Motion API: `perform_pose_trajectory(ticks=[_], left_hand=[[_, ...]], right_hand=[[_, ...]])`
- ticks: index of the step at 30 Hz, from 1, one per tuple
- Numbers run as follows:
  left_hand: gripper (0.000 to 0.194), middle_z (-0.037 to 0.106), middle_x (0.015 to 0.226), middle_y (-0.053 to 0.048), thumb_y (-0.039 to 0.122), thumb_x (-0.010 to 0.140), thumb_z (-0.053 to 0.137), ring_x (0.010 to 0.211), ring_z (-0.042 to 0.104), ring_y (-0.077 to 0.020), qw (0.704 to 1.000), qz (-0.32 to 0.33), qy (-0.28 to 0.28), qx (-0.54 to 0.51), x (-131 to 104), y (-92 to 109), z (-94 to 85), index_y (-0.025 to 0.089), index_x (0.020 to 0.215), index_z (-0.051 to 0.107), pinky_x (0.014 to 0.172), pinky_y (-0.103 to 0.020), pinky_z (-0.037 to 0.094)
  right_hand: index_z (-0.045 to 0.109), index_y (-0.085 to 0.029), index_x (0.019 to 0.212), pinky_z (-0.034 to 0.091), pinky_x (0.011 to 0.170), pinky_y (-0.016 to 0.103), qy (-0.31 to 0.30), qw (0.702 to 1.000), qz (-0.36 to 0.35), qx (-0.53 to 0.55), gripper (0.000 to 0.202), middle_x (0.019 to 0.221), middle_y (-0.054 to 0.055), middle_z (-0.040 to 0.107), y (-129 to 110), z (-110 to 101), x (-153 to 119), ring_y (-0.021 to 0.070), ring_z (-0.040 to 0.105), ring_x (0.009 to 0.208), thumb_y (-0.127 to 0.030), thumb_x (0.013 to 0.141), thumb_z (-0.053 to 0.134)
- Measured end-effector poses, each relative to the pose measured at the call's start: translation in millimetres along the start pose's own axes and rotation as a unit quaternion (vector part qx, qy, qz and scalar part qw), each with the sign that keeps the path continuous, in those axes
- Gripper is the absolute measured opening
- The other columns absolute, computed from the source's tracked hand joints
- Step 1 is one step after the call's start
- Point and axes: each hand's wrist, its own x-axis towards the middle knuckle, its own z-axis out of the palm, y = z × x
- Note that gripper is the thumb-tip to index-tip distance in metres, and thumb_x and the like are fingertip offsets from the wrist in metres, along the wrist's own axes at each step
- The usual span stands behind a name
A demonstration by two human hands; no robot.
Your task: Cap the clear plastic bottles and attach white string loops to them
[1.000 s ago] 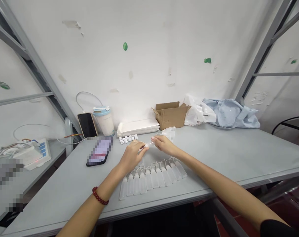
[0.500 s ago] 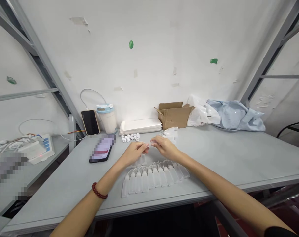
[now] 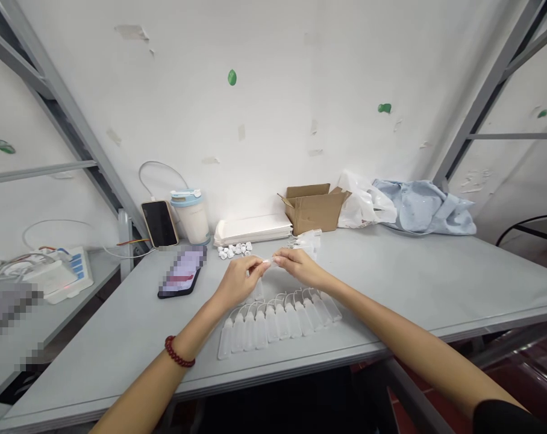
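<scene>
My left hand (image 3: pixel 244 277) and my right hand (image 3: pixel 298 266) meet fingertip to fingertip above the table. Both are closed in a pinch, with a small whitish piece (image 3: pixel 272 262) between them, too small and covered to name. Below the hands, a row of several translucent plastic bottles (image 3: pixel 279 322) with thin curved tubes on their tops lies on the table. A couple more bottles (image 3: pixel 256 292) lie partly hidden under my left hand. Several small white caps (image 3: pixel 235 250) are piled behind it. More clear plastic pieces (image 3: pixel 307 242) lie behind my right hand.
Along the wall stand a charging phone (image 3: pixel 160 224), a blue-lidded cup (image 3: pixel 191 217), a stack of white sheets (image 3: pixel 253 230), an open cardboard box (image 3: pixel 316 211), a white plastic bag (image 3: pixel 366 202) and light blue cloth (image 3: pixel 425 208). Another phone (image 3: pixel 183 271) lies at left on the grey table (image 3: pixel 418 283).
My fingertips have come closer together on the small piece, and my right fingers have closed in. The view has shifted slightly; the bottles and caps stay put.
</scene>
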Motion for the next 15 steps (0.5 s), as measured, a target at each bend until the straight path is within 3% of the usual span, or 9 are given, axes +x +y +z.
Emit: perform_pose_trajectory(ticks=[3, 6, 10, 15], left_hand=[[0.032, 0.059, 0.061, -0.001, 0.036, 0.087, 0.046, 0.062, 0.052, -0.0148, 0.998, 0.034, 0.027, 0.035, 2, 0, -0.6, 0.018, 0.063, 0.058, 0.063, -0.027, 0.040], [0.027, 0.065, 0.069, -0.002, 0.035, 0.085, 0.047, 0.070, 0.056, -0.0168, 0.998, 0.026, 0.047, 0.034, 7, -9, -7.7, 0.019, 0.071, 0.063, 0.064, -0.026, 0.042], [0.030, 0.070, 0.074, -0.004, 0.036, 0.083, 0.045, 0.072, 0.060, -0.0191, 0.991, -0.050, 0.095, 0.083, 12, -43, -28.4, 0.019, 0.069, 0.065, 0.061, -0.026, 0.043], [0.022, 0.072, 0.077, -0.007, 0.026, 0.075, 0.048, 0.073, 0.063, -0.0237, 0.970, -0.116, 0.083, 0.198, 12, -87, -43.1, 0.017, 0.075, 0.068, 0.070, -0.032, 0.045]], right_hand=[[0.057, -0.015, 0.078, 0.034, 0.058, 0.023, 0.006, 1.000, 0.006, 0.024, 0.028, 0.059, -0.003, 0.044, 2, 2, 4, 0.0109, 0.042, 0.058, -0.038, 0.088, 0.043], [0.058, -0.015, 0.081, 0.033, 0.057, 0.024, 0.044, 0.999, 0.003, -0.006, 0.029, 0.059, -0.003, 0.045, 5, 2, 8, 0.0111, 0.041, 0.057, -0.038, 0.089, 0.042], [0.059, -0.015, 0.085, 0.036, 0.061, 0.025, 0.152, 0.985, -0.004, -0.081, 0.029, 0.070, 0.002, 0.057, 17, -12, 9, 0.0135, 0.048, 0.064, -0.038, 0.089, 0.042], [0.062, -0.015, 0.090, 0.038, 0.064, 0.027, 0.243, 0.957, 0.002, -0.161, 0.031, 0.080, 0.007, 0.065, 37, -34, 11, 0.0164, 0.053, 0.069, -0.041, 0.088, 0.045]])
